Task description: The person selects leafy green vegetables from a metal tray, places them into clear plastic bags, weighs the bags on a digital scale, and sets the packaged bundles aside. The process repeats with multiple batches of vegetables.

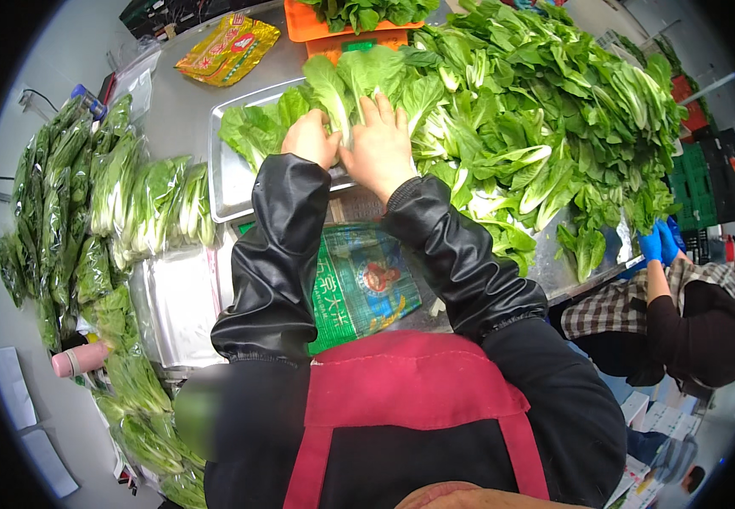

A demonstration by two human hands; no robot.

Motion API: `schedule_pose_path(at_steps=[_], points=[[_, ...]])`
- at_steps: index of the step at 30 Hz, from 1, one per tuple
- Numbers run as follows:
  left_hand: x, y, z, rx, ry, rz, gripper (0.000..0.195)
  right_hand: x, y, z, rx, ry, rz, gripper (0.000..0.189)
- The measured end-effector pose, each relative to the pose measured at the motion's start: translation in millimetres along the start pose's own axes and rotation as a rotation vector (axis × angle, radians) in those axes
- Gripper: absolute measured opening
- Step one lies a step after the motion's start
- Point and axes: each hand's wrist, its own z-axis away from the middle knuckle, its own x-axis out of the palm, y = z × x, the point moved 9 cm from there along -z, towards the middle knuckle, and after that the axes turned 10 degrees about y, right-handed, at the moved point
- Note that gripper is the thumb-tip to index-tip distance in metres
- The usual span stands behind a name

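Both hands are over a shallow metal tray (216, 172), among heads of leafy lettuce (374, 70) with pale stalks. My left hand (312, 137) is curled against a pale stalk, its thumb towards the right hand. More green leaves (246, 130) lie in the tray to its left. My right hand (380, 149) lies palm down across the stalk bases, fingers stretched over the leaves; its palm hides what is beneath. The two thumbs almost meet. Just beyond the hands stands an orange scale (323, 49) with an orange pan (297, 22) holding more greens.
A large heap of loose lettuce (533, 108) covers the table's right side. Bagged greens (151, 197) and clear plastic bags (183, 305) lie left. A yellow packet (227, 51) is behind the tray, a printed green sack (367, 280) before me. A blue-gloved co-worker (660, 292) stands right.
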Motion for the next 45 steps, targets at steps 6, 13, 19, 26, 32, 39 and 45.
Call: schedule_pose_path(at_steps=[6, 13, 19, 26, 32, 39, 45], points=[[3.5, -5.3, -4.0, -0.012, -0.095, -0.003, 0.037, 9.8, 7.8, 2.4, 0.177, 0.018, -0.148, 0.025], [-2.8, 17.8, 1.0, -0.042, -0.092, -0.165, 0.04, -18.7, 13.3, 23.7, 0.126, 0.265, -0.416, 0.016], [5.3, 22.2, 0.4, 0.005, -0.065, -0.31, 0.026, -39.5, 3.6, 42.6, -0.07, 0.276, -0.452, 0.013], [8.9, 28.5, 5.0, 0.112, -0.056, -0.307, 0.023, -45.8, 28.7, 58.9, 0.233, 0.168, -0.853, 0.019], [-55.8, 72.7, 26.7, 0.375, 0.147, 0.028, 0.038, -91.5, 107.3, 155.5, 0.795, -0.301, -0.764, 0.027], [-7.6, 32.7, 232.4, -0.055, -0.635, 0.107, 0.038, -120.6, 60.2, 200.1, 0.081, -0.215, -0.259, 0.058], [11.8, 42.2, 280.7, 0.082, -0.569, 0.104, 0.045, -73.5, 72.8, 243.1, -0.02, -0.57, 0.102, 0.048]])
